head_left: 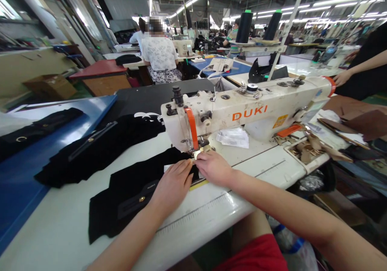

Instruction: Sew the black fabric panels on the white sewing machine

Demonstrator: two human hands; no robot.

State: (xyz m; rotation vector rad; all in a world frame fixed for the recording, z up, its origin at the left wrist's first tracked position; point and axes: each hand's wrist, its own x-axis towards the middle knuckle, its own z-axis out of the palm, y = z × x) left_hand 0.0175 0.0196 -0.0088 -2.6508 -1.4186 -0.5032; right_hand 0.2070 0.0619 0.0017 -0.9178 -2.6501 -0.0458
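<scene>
A black fabric piece (133,182) with a dark strap and a small gold-coloured stud lies on the sewing machine table, its far end under the needle area. My left hand (175,184) rests flat on it, fingers stretched toward the presser foot, thumb apart. My right hand (214,169) is beside it, fingers bent and pressed together just in front of the needle; what they pinch is hidden. The fingertips of both hands nearly meet. Above them stands the white sewing machine (217,109) with an orange lever (191,128). A bit of white shows beside my left fingers.
Another black fabric piece (99,146) lies at the left, by a blue board (69,142). White labels (232,138) sit on the machine bed. A parts tray (308,152) stands right. A person's hand (343,77) is near the machine's right end; another person (160,55) sits ahead.
</scene>
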